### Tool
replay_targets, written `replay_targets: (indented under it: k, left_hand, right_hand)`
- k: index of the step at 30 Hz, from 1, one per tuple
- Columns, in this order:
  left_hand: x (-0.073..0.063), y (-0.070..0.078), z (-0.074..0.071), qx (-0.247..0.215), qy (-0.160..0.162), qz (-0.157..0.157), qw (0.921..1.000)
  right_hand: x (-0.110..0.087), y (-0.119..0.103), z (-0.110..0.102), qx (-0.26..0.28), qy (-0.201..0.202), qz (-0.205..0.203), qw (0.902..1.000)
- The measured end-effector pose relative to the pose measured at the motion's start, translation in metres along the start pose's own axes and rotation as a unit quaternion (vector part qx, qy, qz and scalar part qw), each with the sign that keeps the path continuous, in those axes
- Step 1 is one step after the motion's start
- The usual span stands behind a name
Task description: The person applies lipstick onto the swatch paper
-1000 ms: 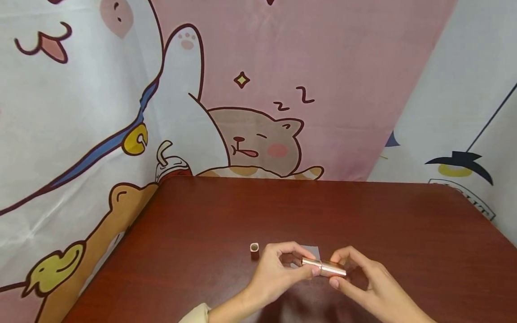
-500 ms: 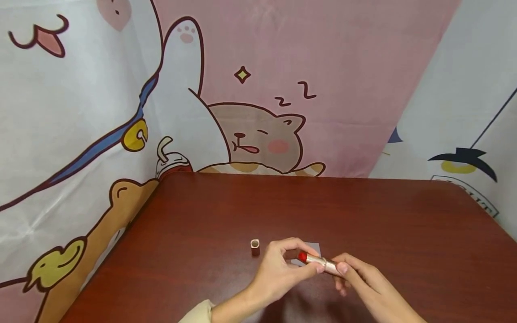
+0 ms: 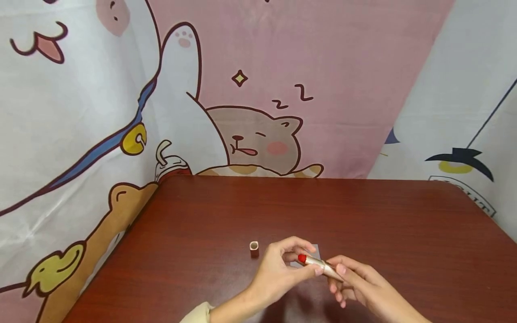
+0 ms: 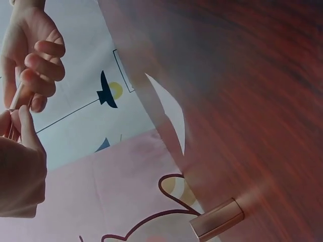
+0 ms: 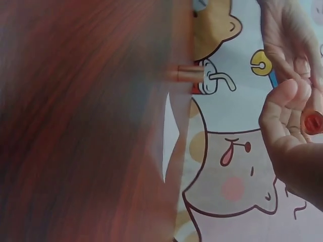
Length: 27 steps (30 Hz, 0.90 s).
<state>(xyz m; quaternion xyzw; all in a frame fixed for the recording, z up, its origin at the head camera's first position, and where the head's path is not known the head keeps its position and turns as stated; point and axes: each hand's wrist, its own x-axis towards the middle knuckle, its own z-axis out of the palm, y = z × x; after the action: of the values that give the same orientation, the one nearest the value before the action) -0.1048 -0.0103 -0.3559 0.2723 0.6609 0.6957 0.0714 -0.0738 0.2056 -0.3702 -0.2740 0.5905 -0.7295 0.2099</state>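
Both hands hold a gold lipstick [image 3: 316, 261] over the table, its red tip [image 3: 302, 258] sticking out toward the left. My left hand [image 3: 276, 271] pinches the upper tube between thumb and fingers. My right hand [image 3: 365, 285] grips the lower end, thumb on top and fingers curled beneath. In the right wrist view the round base [image 5: 313, 122] of the tube shows beside the right hand's fingers. The lipstick cap [image 3: 254, 250] stands upright on the table left of the left hand, its opening upward.
A small pale sheet [image 3: 315, 249] lies on the dark red-brown table [image 3: 323, 211] behind the hands, partly covered by them. Cartoon-printed cloth [image 3: 343, 67] hangs behind the table and along its left side.
The lipstick's red tip, not visible one second ago, now shows out of the tube. My right hand has shifted its fingers around the base, and the tube's right end now tilts lower.
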Motion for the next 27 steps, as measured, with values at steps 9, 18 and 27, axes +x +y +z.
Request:
replay_targets:
  k: [9, 18, 27]
  left_hand:
    - [-0.004, 0.004, -0.015, 0.010, 0.012, -0.045, 0.9989]
    - [-0.016, -0.014, -0.030, 0.461, -0.158, 0.037, 0.8724]
    - [-0.004, -0.035, -0.028, 0.590, -0.275, 0.043, 0.7580]
  right_hand:
    - [0.002, -0.013, -0.003, -0.039, 0.067, 0.021, 0.9968]
    - [0.001, -0.014, -0.016, -0.185, 0.229, 0.067, 0.9534]
    - [0.033, -0.010, -0.033, -0.359, 0.250, 0.072, 0.8962]
